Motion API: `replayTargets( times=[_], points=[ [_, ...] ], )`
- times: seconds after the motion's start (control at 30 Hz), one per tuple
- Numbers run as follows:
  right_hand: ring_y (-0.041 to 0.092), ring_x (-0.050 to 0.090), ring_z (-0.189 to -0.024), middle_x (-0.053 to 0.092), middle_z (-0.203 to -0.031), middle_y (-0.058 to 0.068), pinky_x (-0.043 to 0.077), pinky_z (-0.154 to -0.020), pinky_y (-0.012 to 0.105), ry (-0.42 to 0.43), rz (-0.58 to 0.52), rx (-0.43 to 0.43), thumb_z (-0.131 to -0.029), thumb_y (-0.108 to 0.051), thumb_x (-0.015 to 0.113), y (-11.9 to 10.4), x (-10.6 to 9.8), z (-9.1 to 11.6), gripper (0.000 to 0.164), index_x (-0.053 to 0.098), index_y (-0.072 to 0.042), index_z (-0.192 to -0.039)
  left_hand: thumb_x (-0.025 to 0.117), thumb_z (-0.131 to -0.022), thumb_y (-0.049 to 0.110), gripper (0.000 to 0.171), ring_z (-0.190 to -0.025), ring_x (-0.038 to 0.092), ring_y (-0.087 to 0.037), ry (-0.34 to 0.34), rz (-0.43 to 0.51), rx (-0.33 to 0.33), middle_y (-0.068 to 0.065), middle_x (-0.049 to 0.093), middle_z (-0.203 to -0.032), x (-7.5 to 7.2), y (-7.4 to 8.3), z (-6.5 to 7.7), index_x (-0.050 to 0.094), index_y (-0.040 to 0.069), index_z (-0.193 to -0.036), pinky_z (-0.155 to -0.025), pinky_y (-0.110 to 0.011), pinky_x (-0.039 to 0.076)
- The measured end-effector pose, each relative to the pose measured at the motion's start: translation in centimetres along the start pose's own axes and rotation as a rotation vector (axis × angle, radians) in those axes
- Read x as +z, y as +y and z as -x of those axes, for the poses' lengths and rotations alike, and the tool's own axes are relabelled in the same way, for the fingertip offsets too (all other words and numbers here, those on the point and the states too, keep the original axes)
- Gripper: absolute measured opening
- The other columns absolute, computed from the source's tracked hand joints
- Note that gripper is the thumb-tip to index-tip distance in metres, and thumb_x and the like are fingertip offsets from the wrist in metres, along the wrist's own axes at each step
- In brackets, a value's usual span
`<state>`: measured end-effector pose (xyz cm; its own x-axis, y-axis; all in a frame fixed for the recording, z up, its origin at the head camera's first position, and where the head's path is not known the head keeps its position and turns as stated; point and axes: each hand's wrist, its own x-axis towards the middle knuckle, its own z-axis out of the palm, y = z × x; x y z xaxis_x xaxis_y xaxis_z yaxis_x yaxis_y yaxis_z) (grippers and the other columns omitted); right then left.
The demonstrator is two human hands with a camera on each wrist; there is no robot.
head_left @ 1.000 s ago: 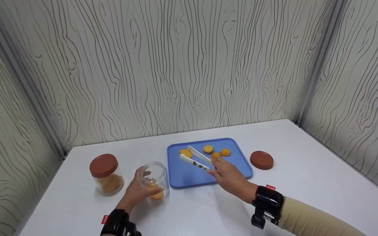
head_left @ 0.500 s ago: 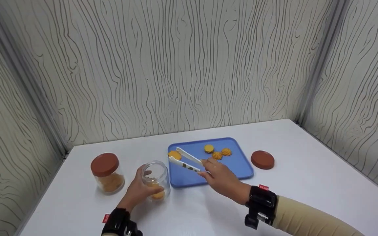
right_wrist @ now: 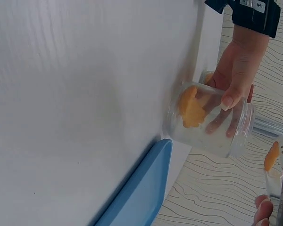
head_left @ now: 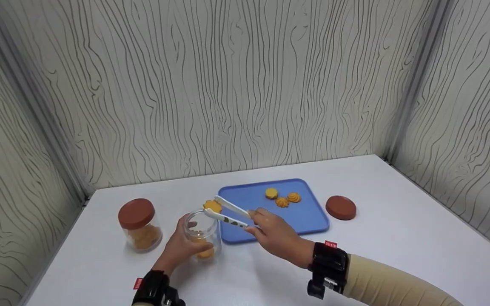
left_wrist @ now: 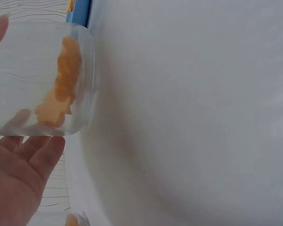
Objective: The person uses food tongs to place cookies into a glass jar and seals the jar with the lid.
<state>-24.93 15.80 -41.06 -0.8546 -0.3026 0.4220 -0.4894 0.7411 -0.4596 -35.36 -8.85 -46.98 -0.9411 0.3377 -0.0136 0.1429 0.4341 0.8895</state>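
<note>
Clear cylindrical jar (head_left: 213, 239), lower centre of frame, left-hand grip (head_left: 183, 247) curled round it, white dark-spotted tongs (head_left: 227, 219), right-hand grip (head_left: 277, 236) pinching them, orange scalloped biscuit (head_left: 212, 206) held in tongs.

One word can be read: "left", in dark print on a white label (right_wrist: 253, 4) on the black wrist mount (right_wrist: 256, 21) of the left hand (right_wrist: 240, 66). It sits behind that hand's fingers, past the heel of the palm; further marks beside the word are too small to tell. A red tag (head_left: 138, 283) with pale lettering stands out from the same mount, also behind the left fingers. A second red tag (head_left: 330, 244) tops the right mount (head_left: 329, 261), behind the right hand's (head_left: 277, 233) fingers. Its pale lettering, like the first tag's, is too blurred to read.
</note>
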Motion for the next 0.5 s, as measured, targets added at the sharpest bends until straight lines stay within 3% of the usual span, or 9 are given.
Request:
replayTargets(
  times=[0.5],
  points=[
    [0.010, 0.049, -0.077, 0.057, -0.095, 0.005, 0.049, -0.067, 0.023, -0.037, 0.052, -0.052, -0.099, -0.018, 0.057, -0.8, 1.3, -0.4, 0.037, 0.057, 0.007, -0.126, 0.088, -0.071, 0.022, 0.107, -0.131, 0.040, -0.042, -0.003, 0.022, -0.011, -0.022, 0.043, -0.141, -0.1, 0.1, 0.2, 0.018, 0.001, -0.149, -0.106, -0.060, 0.031]
  ],
)
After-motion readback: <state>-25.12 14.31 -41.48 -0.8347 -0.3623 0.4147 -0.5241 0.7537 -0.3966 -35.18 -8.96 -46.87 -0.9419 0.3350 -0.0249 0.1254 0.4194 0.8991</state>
